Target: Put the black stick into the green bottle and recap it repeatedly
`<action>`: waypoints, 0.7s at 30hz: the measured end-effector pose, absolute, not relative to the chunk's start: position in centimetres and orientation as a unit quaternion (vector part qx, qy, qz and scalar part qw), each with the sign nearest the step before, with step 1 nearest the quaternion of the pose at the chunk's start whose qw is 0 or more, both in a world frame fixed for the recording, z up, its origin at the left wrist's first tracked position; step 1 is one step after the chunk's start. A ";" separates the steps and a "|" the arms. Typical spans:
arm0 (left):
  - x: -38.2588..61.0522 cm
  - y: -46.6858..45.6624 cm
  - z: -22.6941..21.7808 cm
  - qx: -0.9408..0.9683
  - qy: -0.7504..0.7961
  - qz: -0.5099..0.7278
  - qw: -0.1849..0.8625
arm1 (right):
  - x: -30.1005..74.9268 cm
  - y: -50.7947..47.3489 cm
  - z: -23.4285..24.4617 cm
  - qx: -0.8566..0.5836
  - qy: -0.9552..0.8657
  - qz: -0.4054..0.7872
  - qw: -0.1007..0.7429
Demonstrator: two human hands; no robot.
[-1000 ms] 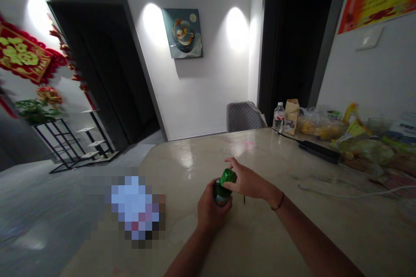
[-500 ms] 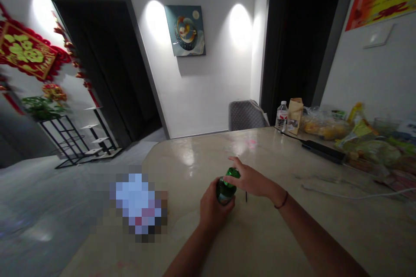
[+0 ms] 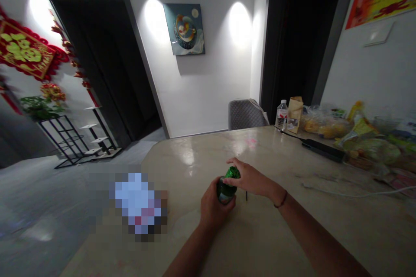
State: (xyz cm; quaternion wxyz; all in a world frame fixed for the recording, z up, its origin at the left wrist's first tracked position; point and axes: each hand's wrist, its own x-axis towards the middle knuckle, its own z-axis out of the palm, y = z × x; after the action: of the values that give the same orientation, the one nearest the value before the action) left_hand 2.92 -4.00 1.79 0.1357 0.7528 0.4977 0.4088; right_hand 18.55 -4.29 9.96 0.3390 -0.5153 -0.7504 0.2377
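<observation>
With left hand [image 3: 212,207] wrapped around the body of a dark green bottle [image 3: 225,192] and right hand [image 3: 251,178] closed over the bright green top [image 3: 233,172], gripping from two sides at once. On the right, with thumb laid across the near side of the top and fingers reaching past the far side, partly out of sight. Probably clasped around the wide body to steady the bottle and resist turning, so leaving the narrower end free for the other hand. Placed centrally between the forearms, above the near part of the pale tabletop [image 3: 260,238], likely for an easy reach from both sides. Impossible to tell, with the lower end hidden by the left hand, about contact between base and tabletop.

Just to the right of the bottle, beneath the right hand, a thin dark strip [image 3: 246,195], too small to identify. Off to the left, a pixelated patch [image 3: 136,203], unreadable. Well apart at the far right, a clear plastic bottle [image 3: 281,114] beside a paper bag [image 3: 295,116], then a long black bar [image 3: 323,150] and assorted packages [image 3: 367,143], perhaps pushed aside for elbow room.
</observation>
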 end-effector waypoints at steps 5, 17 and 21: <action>2.9 -4.0 1.8 0.750 0.497 0.415 0.135 | 19.2 -4.2 10.1 -0.473 -0.770 0.279 0.324; 2.9 -4.0 1.9 0.745 0.508 0.405 0.149 | 19.1 -3.7 9.9 -0.472 -0.755 0.274 0.364; 2.9 -4.0 1.9 0.742 0.506 0.417 0.139 | 20.2 -3.0 10.0 -0.454 -0.732 0.271 0.429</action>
State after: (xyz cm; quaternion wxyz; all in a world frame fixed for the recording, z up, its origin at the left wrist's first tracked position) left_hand 2.87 -3.99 1.90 0.1391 0.7421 0.5061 0.4170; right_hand 20.25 -3.00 10.05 0.4289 -0.4538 -0.7324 0.2714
